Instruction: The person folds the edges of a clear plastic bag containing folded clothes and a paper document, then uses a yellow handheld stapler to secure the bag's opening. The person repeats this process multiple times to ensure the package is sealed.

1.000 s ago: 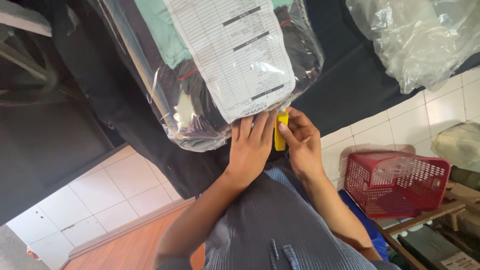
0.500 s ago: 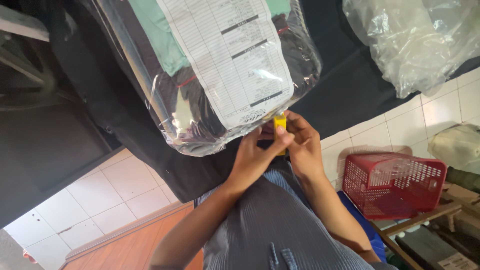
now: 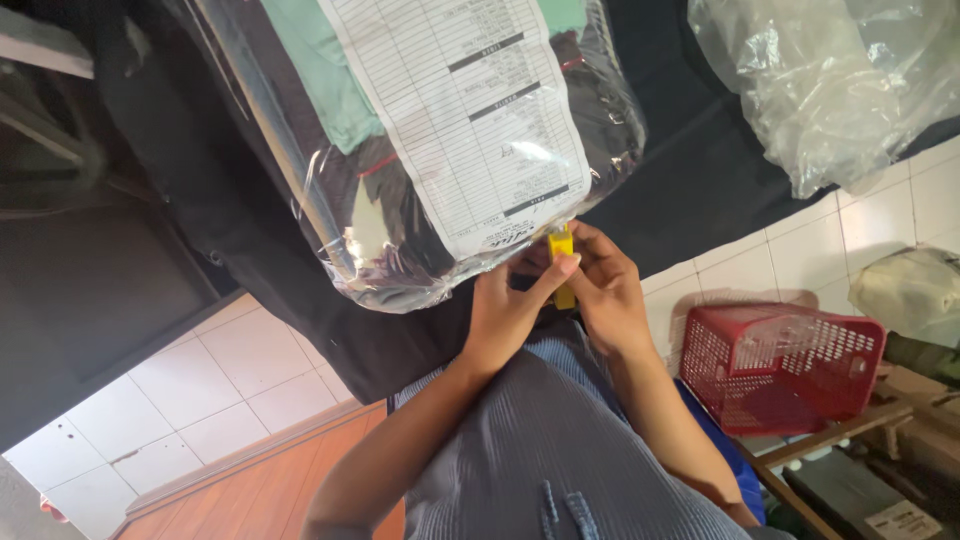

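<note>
White tiled floor (image 3: 200,400), dark table (image 3: 700,180), red basket (image 3: 780,365).

We note a red plastic basket (image 3: 780,365) low on a wooden shelf (image 3: 830,435); an empty crumpled clear bag (image 3: 830,80) on the black cloth (image 3: 690,170); white floor tiles (image 3: 200,400) below.

Counts across the frame, from the head view

Two hands meet at centre, the left hand (image 3: 505,315) and the right hand (image 3: 603,292), around one small yellow tool (image 3: 562,262). One clear bag of folded clothes (image 3: 400,150) fills the upper middle, carrying one printed sheet (image 3: 460,110). One empty crumpled clear bag (image 3: 830,80) lies upper right. One red mesh basket (image 3: 780,365) sits lower right. One black cloth (image 3: 690,180) covers the surface.
</note>
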